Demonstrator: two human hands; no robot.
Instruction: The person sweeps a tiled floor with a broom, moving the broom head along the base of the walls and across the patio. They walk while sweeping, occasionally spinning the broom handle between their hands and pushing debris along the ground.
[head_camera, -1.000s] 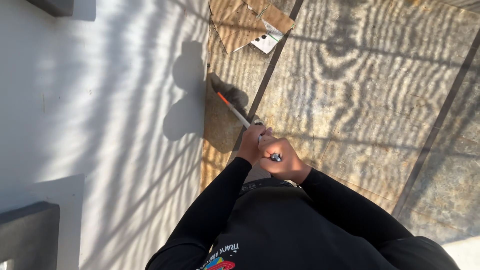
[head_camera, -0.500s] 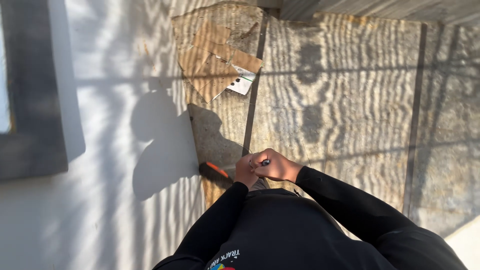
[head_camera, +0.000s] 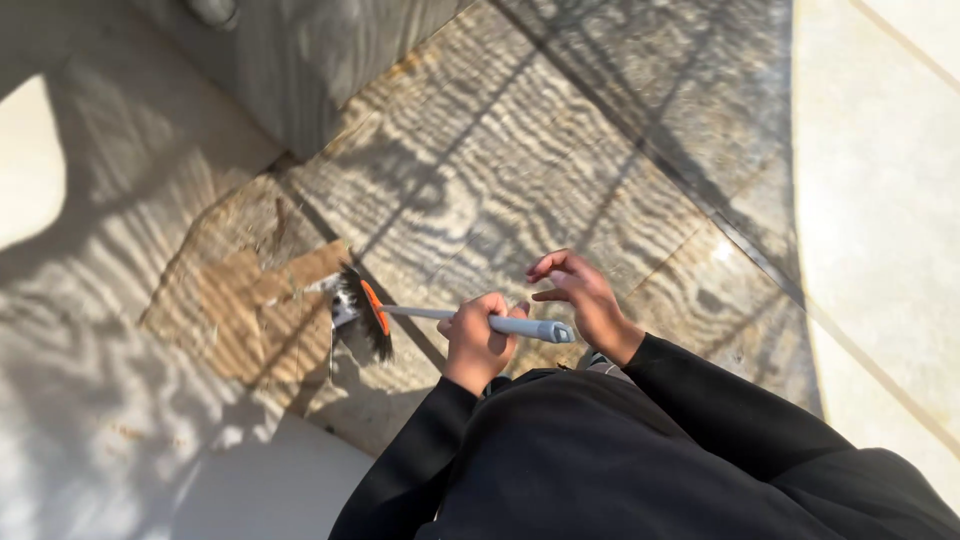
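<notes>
Broom (head_camera: 400, 314) in hand, the person stands over a patched plywood floor (head_camera: 520, 170) striped with sun and shadow. It is a short-handled broom with a pale grey handle, an orange band at the head and dark bristles, held low and nearly level, its head pointing left and its handle end toward the right. The bristles sit at the right edge of a flat piece of brown cardboard (head_camera: 250, 310) lying on the floor, with a small light scrap just beside them; whether the bristles press on the floor I cannot tell.

The left hand (head_camera: 478, 338) is wrapped tight around the handle near its right end, knuckles up. The right hand (head_camera: 580, 292) is off the broom, just beyond the handle's end, fingers loosely spread and curled, holding nothing. Both arms are in black sleeves (head_camera: 700, 420), coming up from the near edge.

To the far left a grey block wall (head_camera: 310, 70) rises from the floor, and a pale smooth surface (head_camera: 890, 200) runs along the right side.
</notes>
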